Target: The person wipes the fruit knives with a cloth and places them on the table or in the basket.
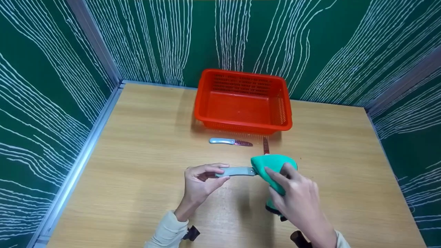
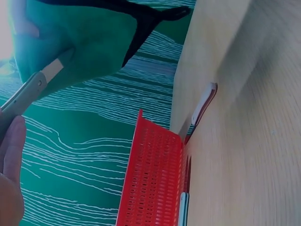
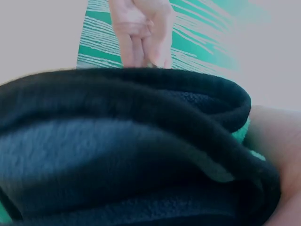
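My left hand [image 1: 203,181] pinches the pale grey handle of a knife [image 1: 237,171] between thumb and fingers, above the table. The green cloth [image 1: 275,162], edged in black with a small loop, wraps the blade; only a short stretch of blade near the handle shows in the left wrist view. With my right hand [image 1: 299,193] I grip this cloth around the blade. The cloth's dark lining [image 3: 94,150] fills most of the right wrist view, with my left hand [image 3: 143,35] beyond it.
A red plastic basket [image 1: 241,129] stands at the back of the wooden table [image 1: 151,137]. In front of it lie a blue-handled knife [image 1: 224,141] and a second knife [image 1: 266,146], partly hidden by the cloth. Green walls with white lines enclose the table.
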